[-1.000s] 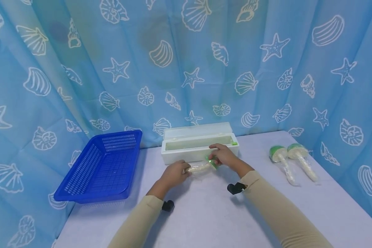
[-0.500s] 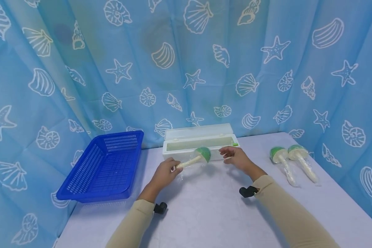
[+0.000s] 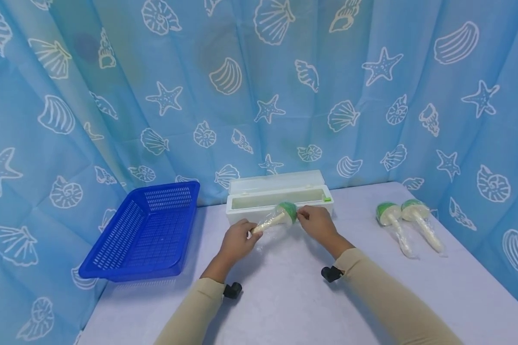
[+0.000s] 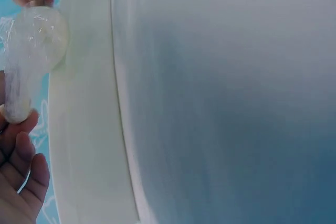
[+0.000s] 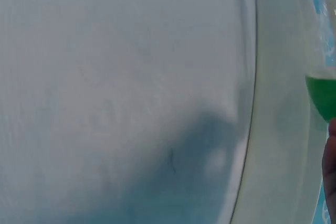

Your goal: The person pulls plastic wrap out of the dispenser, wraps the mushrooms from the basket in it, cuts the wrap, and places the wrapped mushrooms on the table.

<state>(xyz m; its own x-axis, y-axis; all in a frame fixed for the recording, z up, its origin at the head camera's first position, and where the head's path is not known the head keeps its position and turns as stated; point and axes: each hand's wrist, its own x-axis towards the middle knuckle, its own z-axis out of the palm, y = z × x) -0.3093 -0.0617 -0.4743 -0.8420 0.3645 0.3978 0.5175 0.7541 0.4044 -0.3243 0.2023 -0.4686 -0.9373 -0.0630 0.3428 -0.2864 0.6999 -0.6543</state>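
A mushroom-shaped piece with a green cap and pale stem (image 3: 273,222), wrapped in clear plastic, is held just in front of a white box (image 3: 280,197). My left hand (image 3: 237,239) pinches the stem's lower end. At the cap's top, my right hand (image 3: 318,224) pinches with thumb and curled forefinger. The left wrist view shows the wrapped mushroom (image 4: 44,38) from below, its stem between the left hand's (image 4: 21,166) thumb and fingers. Only the green cap's edge (image 5: 323,95) and a fingertip of the right hand (image 5: 331,166) show in the right wrist view.
The white box stands at the back with its lid (image 3: 276,181) raised and a green tab (image 3: 326,198) on its right rim. A blue plastic basket (image 3: 185,239) is at left. Two more wrapped mushrooms (image 3: 394,229) lie at right. A shell-print curtain (image 3: 241,120) hangs behind.
The mushroom was low by the box, then was lifted by the left hand as the right hand moved off. Now the right hand is back at the cap.
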